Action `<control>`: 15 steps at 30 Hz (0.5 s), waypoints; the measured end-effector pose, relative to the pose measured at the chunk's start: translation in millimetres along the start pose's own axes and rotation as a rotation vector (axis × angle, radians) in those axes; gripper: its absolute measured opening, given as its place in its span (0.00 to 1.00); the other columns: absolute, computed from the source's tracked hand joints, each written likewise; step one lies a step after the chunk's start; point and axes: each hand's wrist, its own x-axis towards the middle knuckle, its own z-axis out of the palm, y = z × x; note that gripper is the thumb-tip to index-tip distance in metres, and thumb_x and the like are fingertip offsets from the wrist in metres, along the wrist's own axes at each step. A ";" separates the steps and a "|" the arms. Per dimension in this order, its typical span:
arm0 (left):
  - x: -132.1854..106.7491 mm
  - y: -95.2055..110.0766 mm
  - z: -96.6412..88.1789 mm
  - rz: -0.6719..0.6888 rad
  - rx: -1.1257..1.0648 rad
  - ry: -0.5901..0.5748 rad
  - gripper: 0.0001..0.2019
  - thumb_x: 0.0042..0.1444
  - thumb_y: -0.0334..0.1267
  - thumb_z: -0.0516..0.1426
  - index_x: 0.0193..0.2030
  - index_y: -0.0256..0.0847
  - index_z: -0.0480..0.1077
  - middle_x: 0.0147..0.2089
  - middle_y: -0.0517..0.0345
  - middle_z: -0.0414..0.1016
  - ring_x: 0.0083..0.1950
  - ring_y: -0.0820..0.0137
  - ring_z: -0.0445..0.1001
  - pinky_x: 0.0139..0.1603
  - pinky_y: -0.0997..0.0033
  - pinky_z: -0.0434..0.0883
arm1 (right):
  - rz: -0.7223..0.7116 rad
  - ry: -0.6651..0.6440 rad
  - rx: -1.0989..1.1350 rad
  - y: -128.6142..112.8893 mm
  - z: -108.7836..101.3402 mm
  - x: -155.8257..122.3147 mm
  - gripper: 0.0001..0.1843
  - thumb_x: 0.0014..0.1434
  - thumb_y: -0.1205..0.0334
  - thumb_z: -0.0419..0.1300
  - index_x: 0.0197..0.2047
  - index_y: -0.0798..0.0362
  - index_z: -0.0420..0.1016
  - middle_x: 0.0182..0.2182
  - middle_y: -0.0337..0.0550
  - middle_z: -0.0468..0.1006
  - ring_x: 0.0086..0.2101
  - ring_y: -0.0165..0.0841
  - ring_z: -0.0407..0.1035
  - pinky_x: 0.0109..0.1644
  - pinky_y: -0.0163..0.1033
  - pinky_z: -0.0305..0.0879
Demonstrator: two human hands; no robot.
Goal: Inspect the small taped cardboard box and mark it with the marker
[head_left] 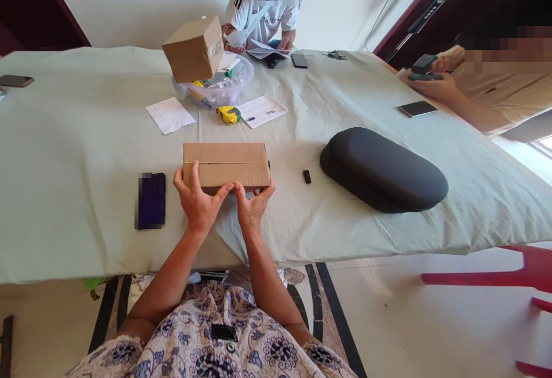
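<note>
The left hand (199,204) and right hand (251,208) hold one cardboard box (228,165) (on the desk (64,165) or just above it, I cannot tell), thumbs (222,193) at its near side. Left of the hands lies one dark purple flat item (153,201); to their right, one small black object (307,176) and one dark case (388,174); beyond them, one tape measure (228,114) between two papers (171,115). The desk's near edge runs under the forearms (172,277), with wide room leftward past the flat item.
</note>
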 end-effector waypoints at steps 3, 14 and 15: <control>1.8 -2.3 -1.1 0.007 -0.014 -0.028 0.46 0.49 0.65 0.64 0.69 0.40 0.62 0.66 0.36 0.54 0.70 0.45 0.59 0.69 0.44 0.64 | -0.013 -0.009 -0.017 2.5 -1.4 4.9 0.43 0.54 0.40 0.65 0.65 0.52 0.56 0.60 0.57 0.65 0.59 0.42 0.64 0.65 0.52 0.62; 11.2 -18.6 1.5 0.059 -0.118 -0.021 0.29 0.69 0.54 0.44 0.65 0.39 0.69 0.69 0.38 0.58 0.70 0.56 0.61 0.74 0.51 0.57 | -0.025 0.000 0.052 16.3 -11.7 30.8 0.28 0.61 0.37 0.53 0.52 0.52 0.69 0.46 0.46 0.75 0.46 0.35 0.70 0.52 0.42 0.67; 11.8 -18.8 1.6 0.058 -0.125 -0.019 0.29 0.69 0.54 0.44 0.65 0.39 0.69 0.69 0.39 0.58 0.70 0.57 0.61 0.75 0.52 0.56 | -0.027 0.002 0.062 17.0 -12.5 31.9 0.27 0.62 0.37 0.52 0.50 0.52 0.70 0.45 0.46 0.76 0.45 0.34 0.70 0.51 0.41 0.67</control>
